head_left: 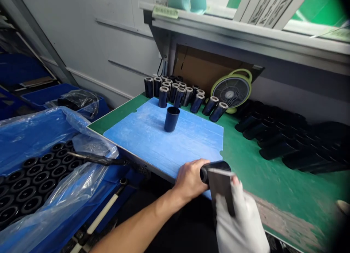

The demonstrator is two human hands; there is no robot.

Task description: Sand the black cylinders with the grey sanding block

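Note:
My left hand [191, 178], bare, is wrapped round a black cylinder [222, 167] at the front edge of the table. In a white glove, my right hand [237, 213] grips a flat grey-brown block [222, 189], whose top end is against or just in front of the cylinder; contact between them is unclear. A dark cup [171, 119] stands upright on the blue mat [147, 136], beyond my hands. Behind it, several black cylinders with silvery rims [179, 96] stand grouped at the back of the table.
Many black cylinders [281, 136] lie on the green tabletop [254, 180] at right. A green fan [232, 90] stands at the back under a shelf [246, 30]. At left, a blue crate [82, 209] lined with clear plastic holds black ring-topped parts [32, 183].

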